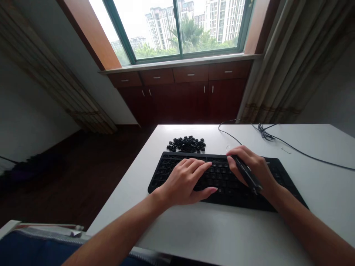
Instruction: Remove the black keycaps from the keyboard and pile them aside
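Left hand [186, 180] flat on black keyboard [222, 180], right hand [251, 168] gripping dark tool [246, 174], loose keycaps [187, 144] behind, white table [210, 236]

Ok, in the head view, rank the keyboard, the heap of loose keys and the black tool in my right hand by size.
1. keyboard
2. heap of loose keys
3. black tool: unsure, about as long as the heap is wide, just slimmer, and nearer the camera.

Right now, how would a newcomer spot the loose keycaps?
Start at the white table before the window. Behind the black keyboard, toward its left end, lies a heap of keycaps. Unlike the mounted keys, they sit loose and jumbled.
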`<action>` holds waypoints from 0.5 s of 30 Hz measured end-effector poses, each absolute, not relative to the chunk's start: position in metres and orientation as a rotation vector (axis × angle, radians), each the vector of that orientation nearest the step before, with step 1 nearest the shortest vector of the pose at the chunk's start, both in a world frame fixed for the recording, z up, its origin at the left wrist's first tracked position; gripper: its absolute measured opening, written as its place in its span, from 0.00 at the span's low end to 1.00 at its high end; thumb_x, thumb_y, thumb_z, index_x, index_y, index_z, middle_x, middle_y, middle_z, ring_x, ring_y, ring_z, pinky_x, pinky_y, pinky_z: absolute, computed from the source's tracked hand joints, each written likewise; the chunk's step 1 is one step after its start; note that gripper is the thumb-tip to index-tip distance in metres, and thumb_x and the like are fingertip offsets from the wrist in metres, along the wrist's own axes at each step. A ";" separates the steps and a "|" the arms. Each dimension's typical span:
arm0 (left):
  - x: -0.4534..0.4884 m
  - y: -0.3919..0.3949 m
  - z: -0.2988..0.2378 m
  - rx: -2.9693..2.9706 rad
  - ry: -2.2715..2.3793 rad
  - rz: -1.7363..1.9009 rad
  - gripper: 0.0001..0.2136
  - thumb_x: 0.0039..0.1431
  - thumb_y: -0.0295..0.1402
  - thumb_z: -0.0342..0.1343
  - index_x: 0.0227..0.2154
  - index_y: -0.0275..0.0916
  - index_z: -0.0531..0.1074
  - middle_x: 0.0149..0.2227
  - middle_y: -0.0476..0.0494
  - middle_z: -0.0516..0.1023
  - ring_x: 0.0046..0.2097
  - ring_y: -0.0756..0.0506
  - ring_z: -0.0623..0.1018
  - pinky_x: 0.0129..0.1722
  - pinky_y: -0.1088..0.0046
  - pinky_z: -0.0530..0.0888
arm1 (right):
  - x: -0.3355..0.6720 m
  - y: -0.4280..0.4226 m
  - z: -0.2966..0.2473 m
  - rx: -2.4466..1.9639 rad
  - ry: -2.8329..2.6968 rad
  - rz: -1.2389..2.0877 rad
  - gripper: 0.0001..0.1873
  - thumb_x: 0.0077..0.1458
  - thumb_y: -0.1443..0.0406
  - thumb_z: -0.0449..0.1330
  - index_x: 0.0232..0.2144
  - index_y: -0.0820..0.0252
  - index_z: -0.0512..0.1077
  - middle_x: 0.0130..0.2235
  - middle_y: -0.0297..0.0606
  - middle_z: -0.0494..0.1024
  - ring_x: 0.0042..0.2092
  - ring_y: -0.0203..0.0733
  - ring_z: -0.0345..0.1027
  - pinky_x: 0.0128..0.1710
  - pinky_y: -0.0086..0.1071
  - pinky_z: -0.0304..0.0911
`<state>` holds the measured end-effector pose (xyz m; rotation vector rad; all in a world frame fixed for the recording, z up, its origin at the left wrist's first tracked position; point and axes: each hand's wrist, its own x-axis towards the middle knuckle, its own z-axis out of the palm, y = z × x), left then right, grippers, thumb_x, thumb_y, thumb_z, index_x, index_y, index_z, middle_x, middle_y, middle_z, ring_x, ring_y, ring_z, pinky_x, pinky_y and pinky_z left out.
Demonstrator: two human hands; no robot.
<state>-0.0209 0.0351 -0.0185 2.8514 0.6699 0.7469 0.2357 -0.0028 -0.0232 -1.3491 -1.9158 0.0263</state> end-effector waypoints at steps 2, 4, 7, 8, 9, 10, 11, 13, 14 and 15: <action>-0.022 0.036 -0.019 2.839 0.696 0.744 0.27 0.64 0.47 0.57 0.60 0.37 0.65 0.52 0.37 0.77 0.52 0.38 0.76 0.51 0.57 0.74 | 0.235 -0.001 -0.025 -1.321 -1.940 0.015 0.08 0.61 0.68 0.58 0.44 0.56 0.71 0.42 0.39 0.77 0.40 0.43 0.74 0.40 0.35 0.69; -0.023 0.037 -0.020 2.833 0.718 0.734 0.26 0.65 0.46 0.57 0.60 0.37 0.64 0.53 0.37 0.76 0.52 0.38 0.76 0.50 0.56 0.74 | 0.235 0.000 -0.026 -1.302 -1.954 0.010 0.11 0.60 0.70 0.58 0.45 0.56 0.72 0.44 0.40 0.77 0.42 0.44 0.74 0.42 0.36 0.69; -0.022 0.038 -0.021 2.833 0.730 0.708 0.25 0.66 0.46 0.56 0.60 0.37 0.64 0.53 0.36 0.76 0.51 0.37 0.76 0.50 0.55 0.74 | 0.232 -0.001 -0.027 -1.284 -1.981 0.012 0.13 0.60 0.71 0.58 0.47 0.55 0.71 0.45 0.40 0.77 0.43 0.45 0.74 0.43 0.38 0.70; -0.022 0.038 -0.021 2.834 0.735 0.701 0.25 0.66 0.45 0.55 0.60 0.37 0.65 0.52 0.36 0.76 0.51 0.37 0.76 0.50 0.54 0.74 | 0.230 -0.002 -0.027 -1.273 -1.989 0.009 0.14 0.60 0.71 0.58 0.47 0.55 0.71 0.44 0.40 0.77 0.43 0.45 0.74 0.43 0.38 0.70; -0.021 0.038 -0.022 2.833 0.739 0.695 0.24 0.67 0.45 0.55 0.60 0.37 0.65 0.52 0.37 0.76 0.51 0.37 0.76 0.50 0.54 0.74 | 0.228 -0.003 -0.028 -1.259 -1.995 0.005 0.14 0.60 0.71 0.58 0.48 0.55 0.70 0.44 0.40 0.77 0.43 0.45 0.74 0.43 0.38 0.70; -0.021 0.038 -0.022 2.831 0.747 0.691 0.22 0.68 0.44 0.54 0.60 0.37 0.65 0.53 0.37 0.76 0.51 0.37 0.76 0.51 0.54 0.74 | 0.227 -0.003 -0.028 -1.244 -1.997 -0.001 0.14 0.59 0.71 0.58 0.48 0.55 0.70 0.44 0.40 0.77 0.43 0.46 0.74 0.43 0.38 0.70; -0.020 0.039 -0.022 2.825 0.757 0.688 0.21 0.69 0.42 0.53 0.59 0.37 0.65 0.53 0.37 0.76 0.51 0.38 0.75 0.51 0.54 0.75 | 0.225 -0.004 -0.028 -1.234 -1.995 -0.006 0.14 0.60 0.71 0.59 0.48 0.55 0.69 0.44 0.40 0.77 0.43 0.46 0.75 0.43 0.39 0.71; -0.020 0.039 -0.022 2.806 0.778 0.685 0.19 0.70 0.39 0.51 0.59 0.38 0.66 0.53 0.38 0.76 0.51 0.38 0.75 0.51 0.55 0.75 | 0.223 -0.004 -0.028 -1.227 -1.986 0.000 0.13 0.60 0.70 0.58 0.47 0.54 0.70 0.44 0.40 0.77 0.43 0.46 0.75 0.43 0.39 0.71; -0.020 0.040 -0.022 2.796 0.785 0.686 0.18 0.70 0.37 0.50 0.59 0.38 0.66 0.53 0.38 0.76 0.51 0.38 0.75 0.51 0.55 0.75 | 0.222 -0.004 -0.028 -1.232 -1.977 0.011 0.11 0.61 0.70 0.58 0.46 0.54 0.70 0.44 0.40 0.77 0.43 0.46 0.75 0.44 0.39 0.71; -0.021 0.040 -0.022 2.786 0.787 0.691 0.17 0.70 0.36 0.49 0.59 0.38 0.66 0.53 0.38 0.76 0.51 0.38 0.75 0.52 0.55 0.75 | 0.221 -0.004 -0.027 -1.245 -1.963 0.027 0.10 0.61 0.69 0.58 0.45 0.54 0.70 0.44 0.41 0.77 0.43 0.46 0.75 0.44 0.39 0.71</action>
